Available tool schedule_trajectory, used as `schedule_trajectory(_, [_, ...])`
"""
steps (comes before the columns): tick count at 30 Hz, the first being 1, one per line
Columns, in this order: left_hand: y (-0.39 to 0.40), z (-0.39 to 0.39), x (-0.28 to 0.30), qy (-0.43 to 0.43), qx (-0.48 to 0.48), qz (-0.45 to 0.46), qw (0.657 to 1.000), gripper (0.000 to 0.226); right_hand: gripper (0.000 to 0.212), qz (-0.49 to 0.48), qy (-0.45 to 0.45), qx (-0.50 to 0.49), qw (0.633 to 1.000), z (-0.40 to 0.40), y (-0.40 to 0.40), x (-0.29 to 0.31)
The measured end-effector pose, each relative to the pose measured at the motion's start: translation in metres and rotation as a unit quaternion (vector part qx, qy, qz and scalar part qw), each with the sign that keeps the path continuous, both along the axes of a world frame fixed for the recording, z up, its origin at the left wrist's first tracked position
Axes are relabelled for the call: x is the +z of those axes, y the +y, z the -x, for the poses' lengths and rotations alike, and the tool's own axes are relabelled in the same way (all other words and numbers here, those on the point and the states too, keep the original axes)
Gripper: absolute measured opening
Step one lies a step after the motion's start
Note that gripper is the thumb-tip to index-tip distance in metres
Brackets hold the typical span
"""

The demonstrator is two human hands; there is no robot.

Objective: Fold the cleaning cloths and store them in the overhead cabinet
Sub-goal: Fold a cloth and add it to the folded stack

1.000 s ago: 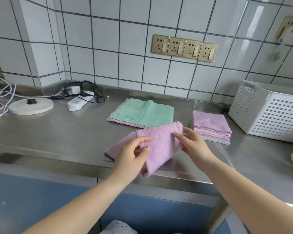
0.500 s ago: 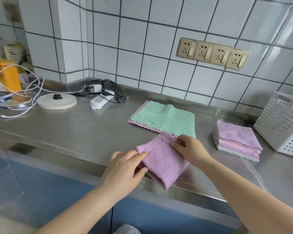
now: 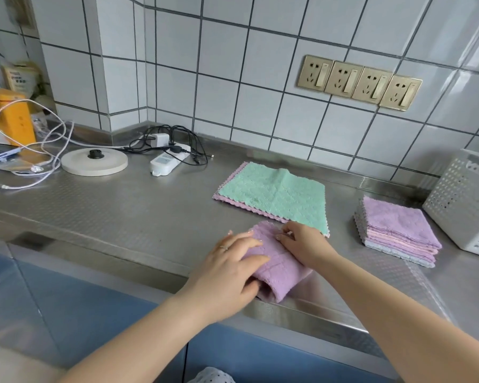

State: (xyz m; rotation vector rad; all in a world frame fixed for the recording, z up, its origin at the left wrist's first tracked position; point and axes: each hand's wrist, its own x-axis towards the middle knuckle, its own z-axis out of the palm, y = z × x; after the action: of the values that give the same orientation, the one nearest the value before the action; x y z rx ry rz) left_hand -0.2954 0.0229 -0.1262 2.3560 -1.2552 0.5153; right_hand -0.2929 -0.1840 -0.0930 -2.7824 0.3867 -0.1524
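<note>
A folded purple cloth [image 3: 281, 268] lies at the front edge of the steel counter [image 3: 138, 214]. My left hand [image 3: 230, 269] lies flat on its left side, fingers straight and pressing down. My right hand [image 3: 302, 244] rests on its far right part, fingertips curled and pinching the upper edge. Behind it a green cloth [image 3: 274, 194] lies spread over a pink cloth [image 3: 227, 200]. A stack of folded cloths [image 3: 398, 233], purple on top, sits to the right. No cabinet is in view.
A white perforated basket [image 3: 465, 200] stands at the far right. At the back left are a power strip [image 3: 168, 161] with black cables, a round kettle base [image 3: 94, 161], white cords and an orange box [image 3: 9, 114]. Wall sockets [image 3: 360, 81] sit on the tiles.
The purple cloth went from held up between both hands to lying folded on the counter edge. My left hand moved onto it and now presses it flat; my right hand stayed at its far edge.
</note>
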Motion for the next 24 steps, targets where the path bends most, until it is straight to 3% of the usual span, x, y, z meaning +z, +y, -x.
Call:
schedule_trajectory(5, [-0.017, 0.005, 0.012, 0.126, -0.017, -0.061, 0.99, 0.054, 0.023, 0.007, -0.007, -0.001, 1.0, -0.002, 0.003, -0.003])
schedule_trajectory(7, [-0.021, 0.003, 0.011, 0.128, -0.027, -0.116, 0.985, 0.06, 0.022, 0.016, -0.012, -0.005, 1.0, -0.003, 0.002, -0.005])
schedule_trajectory(12, [-0.02, 0.002, -0.003, 0.106, -0.025, -0.152, 0.982, 0.079, 0.024, 0.029, -0.018, -0.026, 0.999, -0.006, 0.003, -0.009])
schedule_trajectory(14, [-0.018, 0.002, 0.001, 0.116, -0.035, -0.184, 0.975, 0.073, 0.025, 0.032, -0.018, -0.03, 0.999, -0.005, 0.004, -0.009])
schedule_trajectory(17, [-0.01, -0.006, 0.023, 0.235, -0.077, -0.218, 0.944, 0.074, 0.028, 0.049, -0.022, -0.03, 0.998, 0.001, 0.005, -0.007])
schedule_trajectory(19, [-0.007, -0.013, 0.039, 0.289, -0.083, -0.17, 0.938, 0.07, 0.036, 0.065, -0.048, -0.022, 0.996, 0.011, 0.006, -0.004])
schedule_trajectory(22, [-0.019, -0.022, 0.042, 0.164, -0.025, -0.162, 0.973, 0.061, 0.041, 0.077, -0.08, -0.006, 0.994, 0.029, 0.021, -0.002])
schedule_trajectory(24, [-0.03, -0.025, 0.033, 0.108, 0.011, -0.192, 0.975, 0.057, 0.045, 0.067, -0.041, -0.002, 0.997, 0.041, 0.036, -0.005])
